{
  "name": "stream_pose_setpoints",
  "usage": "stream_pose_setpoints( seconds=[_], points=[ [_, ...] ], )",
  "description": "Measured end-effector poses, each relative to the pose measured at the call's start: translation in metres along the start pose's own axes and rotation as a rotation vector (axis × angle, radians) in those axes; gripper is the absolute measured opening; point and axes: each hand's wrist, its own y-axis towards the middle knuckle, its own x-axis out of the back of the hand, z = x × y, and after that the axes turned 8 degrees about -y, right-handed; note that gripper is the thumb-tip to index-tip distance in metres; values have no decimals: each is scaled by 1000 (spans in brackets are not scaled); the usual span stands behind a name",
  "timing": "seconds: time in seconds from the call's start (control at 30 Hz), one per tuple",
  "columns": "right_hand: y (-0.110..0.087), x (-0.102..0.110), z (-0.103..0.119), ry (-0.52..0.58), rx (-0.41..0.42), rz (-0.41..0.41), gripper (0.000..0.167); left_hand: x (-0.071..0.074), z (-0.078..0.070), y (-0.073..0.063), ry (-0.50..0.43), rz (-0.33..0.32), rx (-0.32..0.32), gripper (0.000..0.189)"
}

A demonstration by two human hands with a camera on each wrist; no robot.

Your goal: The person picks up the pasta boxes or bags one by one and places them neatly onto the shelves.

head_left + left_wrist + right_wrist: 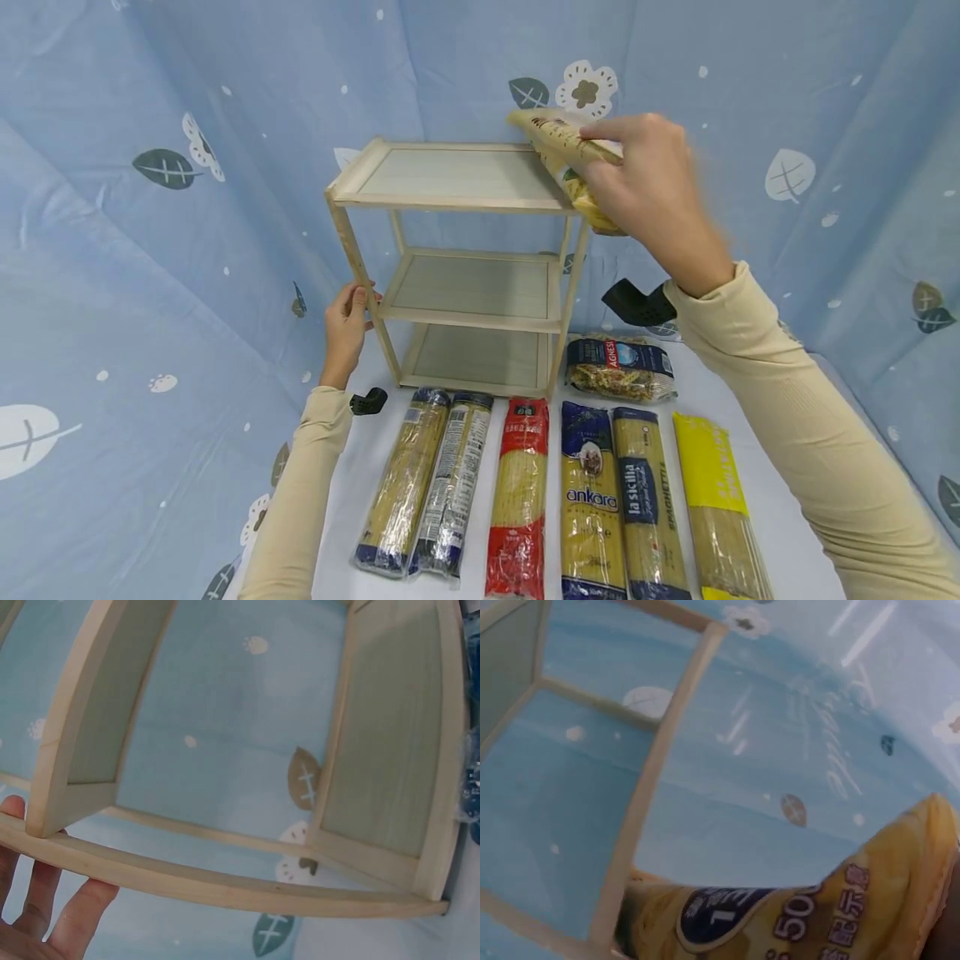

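A pale wooden three-tier shelf (457, 175) stands against the curtain, its panels bare. My left hand (342, 333) grips its front left post at about the middle tier; in the left wrist view the fingers (81, 911) curl around the wooden post (225, 886). High at the shelf's right, my right hand (648, 187), slightly blurred, holds a yellow pasta bag (558, 154) by its side. The bag is tilted and overlaps the right end of the top tier. Printed lettering shows on the bag (780, 922) in the right wrist view, where the hand is mostly hidden.
Several long spaghetti packs lie in a row before the shelf, among them a red pack (517, 500), an ankara pack (592, 508) and a yellow-topped pack (716, 500). An Agnesi pasta bag (618, 367) lies by the shelf's right foot. Blue patterned curtain (262, 125) surrounds the white table.
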Motion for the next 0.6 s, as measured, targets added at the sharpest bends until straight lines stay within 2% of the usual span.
stream_pose_setpoints(
  seconds=[0.17,0.23,0.33,0.4,0.6],
  points=[
    [3,-20,15,-133,-4,77,58,-2,1,0,-12,7,-2,34],
    [4,-29,22,-190,-33,108,50,-3,1,-1,-9,7,-4,34],
    [6,-44,29,-247,-52,102,29,-3,1,-1,-11,1,-4,34],
    [8,-52,33,-257,-62,79,19,-2,2,-1,-15,-3,2,34],
    [15,-67,43,-222,-116,51,17,0,3,-1,-29,-15,8,33]
  ],
)
